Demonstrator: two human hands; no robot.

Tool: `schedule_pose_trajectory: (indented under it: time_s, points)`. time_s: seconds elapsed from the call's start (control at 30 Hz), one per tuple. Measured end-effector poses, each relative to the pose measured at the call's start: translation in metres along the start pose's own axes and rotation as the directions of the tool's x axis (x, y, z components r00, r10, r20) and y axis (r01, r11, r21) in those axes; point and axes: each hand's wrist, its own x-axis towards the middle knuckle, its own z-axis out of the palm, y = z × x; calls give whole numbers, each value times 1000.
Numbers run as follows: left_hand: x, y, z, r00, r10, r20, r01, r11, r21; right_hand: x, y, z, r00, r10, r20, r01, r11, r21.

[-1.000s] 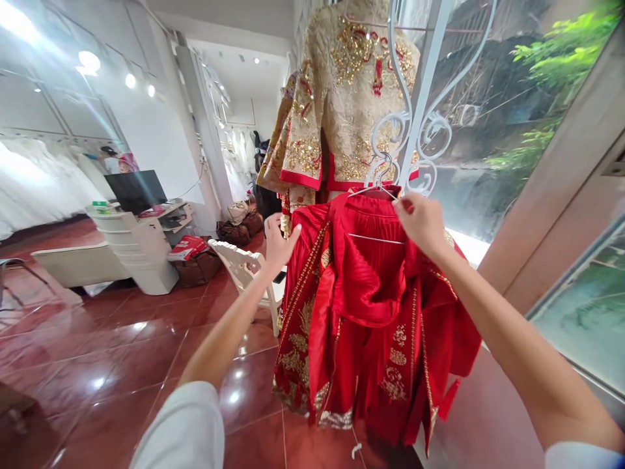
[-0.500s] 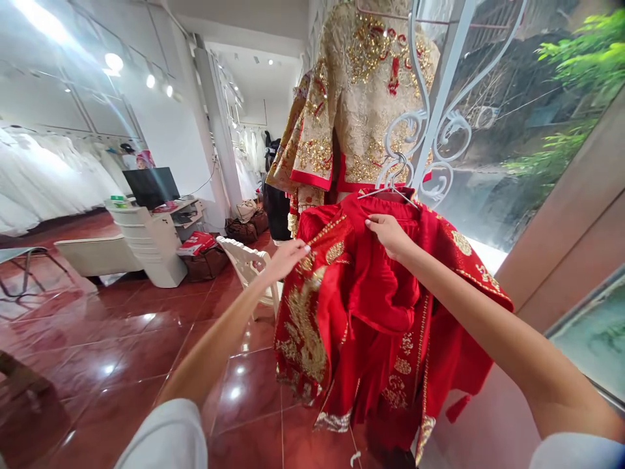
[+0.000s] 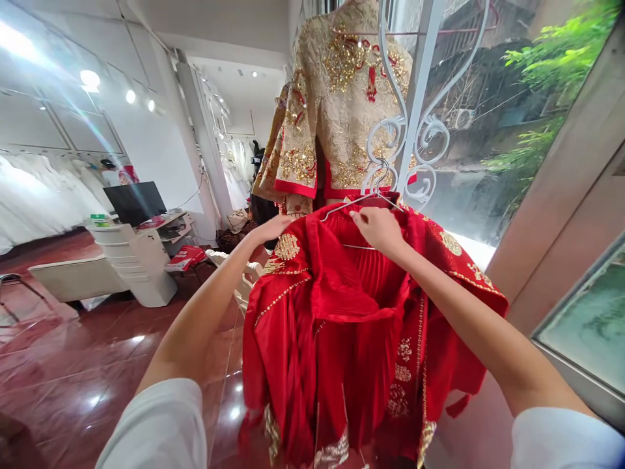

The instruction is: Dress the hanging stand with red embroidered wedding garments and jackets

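A red jacket (image 3: 278, 312) with gold embroidery hangs on a thin wire hanger (image 3: 336, 207), with a red pleated skirt (image 3: 349, 286) inside its open front. My left hand (image 3: 275, 229) is closed at the jacket's left shoulder, its fingertips partly hidden behind the cloth. My right hand (image 3: 378, 228) is closed just below the hanger's neck, inside the collar. What its curled fingers grip is hidden. The hanger's lower bar shows below my right hand. The hanger's hook is up against a white scrolled metal stand (image 3: 415, 98).
A beige jacket with gold beading (image 3: 349, 124) hangs behind the red one. To the right is a window (image 3: 517, 150) with a wide frame. A white chair (image 3: 249, 277) stands behind my left forearm. A desk (image 3: 131, 254) with a monitor (image 3: 135, 203) is farther left.
My left hand has moved up and left to the jacket's shoulder, spreading the left front outward. More of the hanger and skirt shows. My right hand stays near the collar, and the view has shifted right.
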Motion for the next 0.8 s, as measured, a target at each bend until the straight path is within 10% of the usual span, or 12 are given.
schedule_pose_trajectory:
  time_s: [0.2,0.4,0.57,0.8]
  points:
    - [-9,47,1,983,183,-4,-182,976,117,-22,66,-34,927,-45,-373,45,999,-10]
    - [-27,55,22,841,493,223,-534,688,491,-49,142,-45,925,-380,-4,380,925,28]
    - [-16,59,8,715,477,511,-698,519,493,-65,152,-51,903,-426,60,426,866,-262]
    - [0,56,9,792,475,383,-604,700,382,-60,141,-55,727,-623,288,684,627,-372]
